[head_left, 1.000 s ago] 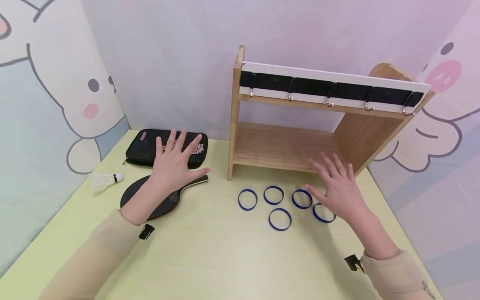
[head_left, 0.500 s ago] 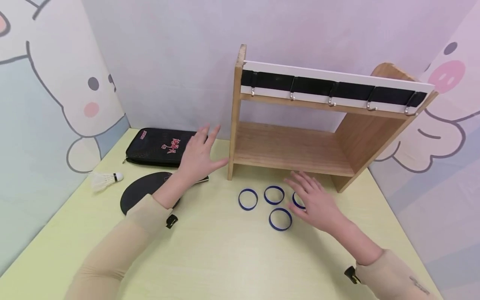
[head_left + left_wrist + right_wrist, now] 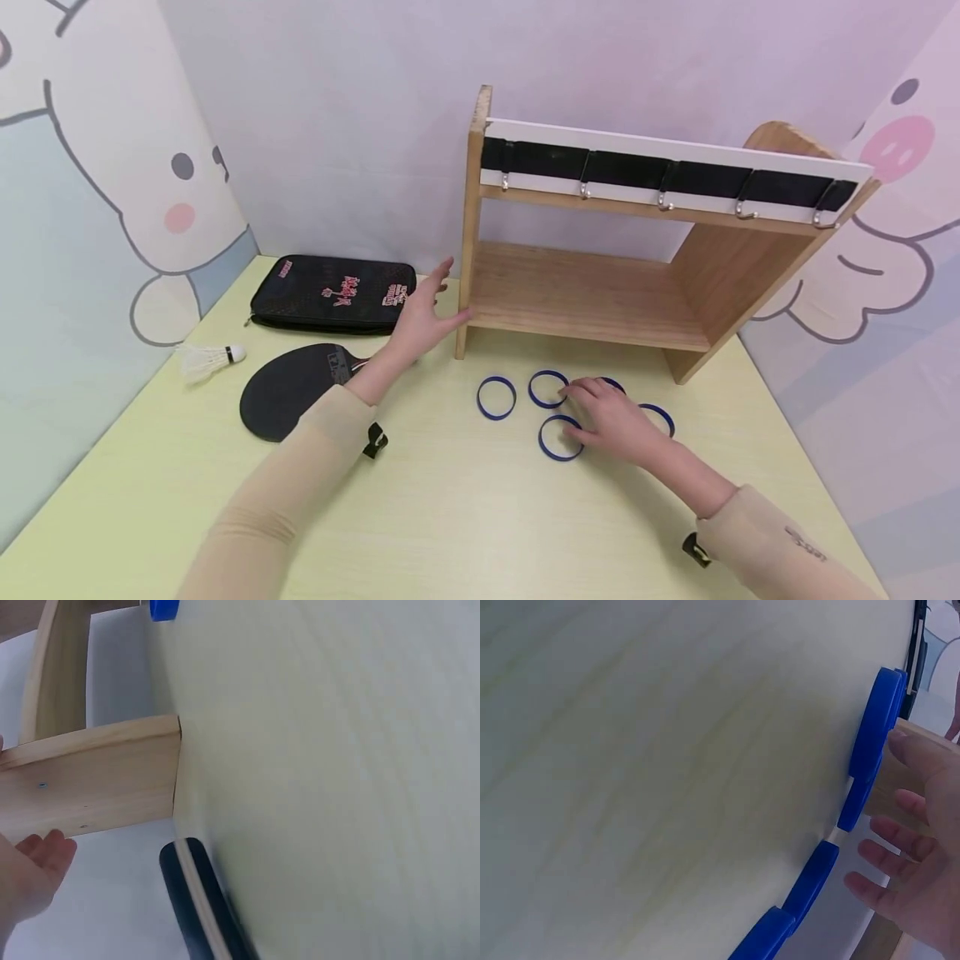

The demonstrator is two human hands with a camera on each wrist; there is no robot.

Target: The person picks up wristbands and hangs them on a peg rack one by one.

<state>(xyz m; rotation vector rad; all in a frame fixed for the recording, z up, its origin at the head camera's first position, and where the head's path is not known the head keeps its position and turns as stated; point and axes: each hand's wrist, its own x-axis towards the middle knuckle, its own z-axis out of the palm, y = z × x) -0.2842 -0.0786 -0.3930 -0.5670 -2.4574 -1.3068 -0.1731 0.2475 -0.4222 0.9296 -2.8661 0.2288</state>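
My left hand [image 3: 422,321] is beside the left side panel [image 3: 471,225] of a small wooden rack, its thumb right at the panel's front edge and its fingers spread. In the left wrist view the fingertips [image 3: 56,851] lie along that panel's outer face. Over the thin blue rings on the table hovers my right hand [image 3: 611,417], fingers slightly bent and nothing held. Its fingertips overlap a back ring [image 3: 547,389] and a front ring [image 3: 560,438] in the head view. Two more rings are partly hidden behind it; another ring [image 3: 496,398] lies apart to the left.
Across the rack's top runs a white strip [image 3: 675,150] with a black band and several metal hooks [image 3: 665,202]. To the left lie a black zipped case [image 3: 333,292], a black table tennis bat [image 3: 288,392] and a white shuttlecock [image 3: 210,362]. Walls [image 3: 322,125] enclose the table.
My left hand has moved right, from over the case and bat to the rack's side panel. My right hand has come left and down over the rings, its fingers less spread.
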